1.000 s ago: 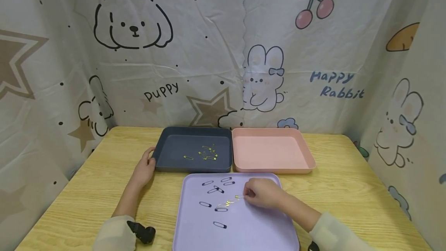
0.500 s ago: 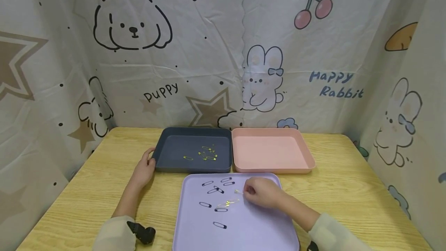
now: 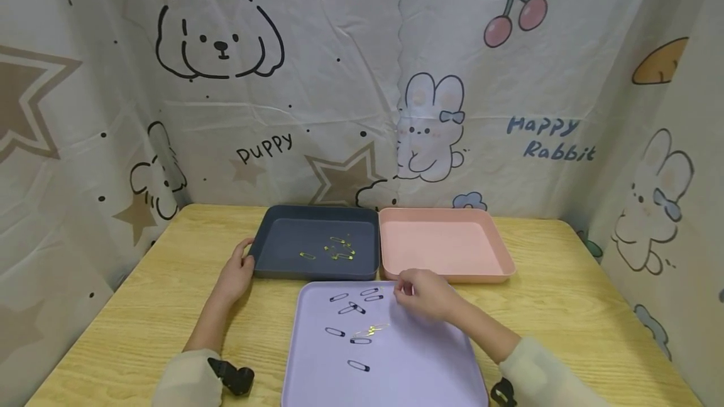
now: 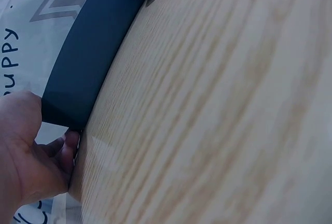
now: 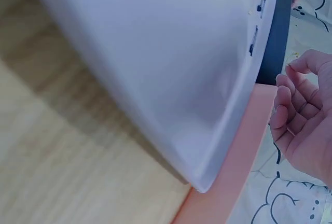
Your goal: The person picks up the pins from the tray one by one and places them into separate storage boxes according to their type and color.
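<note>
Your right hand (image 3: pixel 425 294) hovers over the far right corner of the flat lilac plastic tray (image 3: pixel 396 382), thumb and fingertips drawn together; whether a pin sits in that pinch cannot be told from the head view, and the right wrist view shows only loosely curled fingers (image 5: pixel 290 105) with nothing plainly between them. Your left hand (image 3: pixel 236 272) rests against the near left corner of the dark blue plastic tray (image 3: pixel 266 231), thumb on the rim, steadying it. The small gold metal safety pins (image 3: pixel 373 330) left on the lilac tray lie near its middle, among the small black safety pins (image 3: pixel 357 365); more gold pins (image 3: pixel 337 249) already lie in the dark blue tray. The empty pink plastic tray (image 3: pixel 441 247) stands just beside it on the light wooden desk (image 3: pixel 565 306). Treat each pin as very light, stiff and thin: it is likely to slide on the smooth tray rather than lift. Take hold across the middle of the wire body with thumb and forefinger tips, clear of the clasp head, since a sprung clasp could expose the point. Two gold pins appear to overlap; separate them before lifting.
</note>
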Available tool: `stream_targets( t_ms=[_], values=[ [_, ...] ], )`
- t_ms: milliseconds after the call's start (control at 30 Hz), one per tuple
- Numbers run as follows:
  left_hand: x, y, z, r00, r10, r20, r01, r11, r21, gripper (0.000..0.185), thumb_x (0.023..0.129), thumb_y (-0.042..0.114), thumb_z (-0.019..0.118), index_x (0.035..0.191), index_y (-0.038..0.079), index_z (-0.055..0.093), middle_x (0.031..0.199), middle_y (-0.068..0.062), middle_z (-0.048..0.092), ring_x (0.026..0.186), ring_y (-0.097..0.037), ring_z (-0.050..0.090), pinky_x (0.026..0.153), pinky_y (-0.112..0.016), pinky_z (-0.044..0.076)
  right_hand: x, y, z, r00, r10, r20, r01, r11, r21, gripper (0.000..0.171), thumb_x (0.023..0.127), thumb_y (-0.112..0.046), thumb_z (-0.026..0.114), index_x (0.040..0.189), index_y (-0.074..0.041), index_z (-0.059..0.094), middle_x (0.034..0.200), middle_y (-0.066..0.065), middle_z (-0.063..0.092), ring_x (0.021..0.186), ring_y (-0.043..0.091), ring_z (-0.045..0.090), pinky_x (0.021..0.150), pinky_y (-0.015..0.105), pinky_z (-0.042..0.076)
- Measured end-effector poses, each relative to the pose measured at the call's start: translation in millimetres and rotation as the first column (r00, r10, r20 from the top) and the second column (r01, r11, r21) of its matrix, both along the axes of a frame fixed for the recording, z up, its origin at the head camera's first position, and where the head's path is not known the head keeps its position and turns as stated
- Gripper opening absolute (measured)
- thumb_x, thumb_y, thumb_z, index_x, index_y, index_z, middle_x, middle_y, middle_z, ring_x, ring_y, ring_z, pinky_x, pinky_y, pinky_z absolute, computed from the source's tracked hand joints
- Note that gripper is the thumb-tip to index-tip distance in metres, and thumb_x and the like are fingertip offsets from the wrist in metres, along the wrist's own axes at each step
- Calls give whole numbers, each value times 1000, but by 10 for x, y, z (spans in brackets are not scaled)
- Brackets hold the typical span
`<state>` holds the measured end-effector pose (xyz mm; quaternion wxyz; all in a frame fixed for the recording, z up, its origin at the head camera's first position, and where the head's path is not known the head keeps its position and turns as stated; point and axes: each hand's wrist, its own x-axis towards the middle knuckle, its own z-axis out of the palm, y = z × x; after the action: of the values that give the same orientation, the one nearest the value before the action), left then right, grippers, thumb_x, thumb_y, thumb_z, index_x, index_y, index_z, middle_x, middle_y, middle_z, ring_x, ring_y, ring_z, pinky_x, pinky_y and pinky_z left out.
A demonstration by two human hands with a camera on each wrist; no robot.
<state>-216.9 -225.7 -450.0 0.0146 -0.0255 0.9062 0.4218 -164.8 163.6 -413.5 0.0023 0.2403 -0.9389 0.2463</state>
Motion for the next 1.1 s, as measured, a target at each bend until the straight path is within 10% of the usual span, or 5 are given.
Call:
stream_targets(
  t_ms=[1100],
  values=[
    [-9,-8,-18,1000,-7,6,7,1000,15,49,101,21,22,149,10,16,64,0,35,55,-14,35,57,-30,32,-547,-352,277,999,-52,-1,52,990,-134,9,83,-15,59,76,-12,63,69,-4,54,63,9,47,59,23,39]
  ],
)
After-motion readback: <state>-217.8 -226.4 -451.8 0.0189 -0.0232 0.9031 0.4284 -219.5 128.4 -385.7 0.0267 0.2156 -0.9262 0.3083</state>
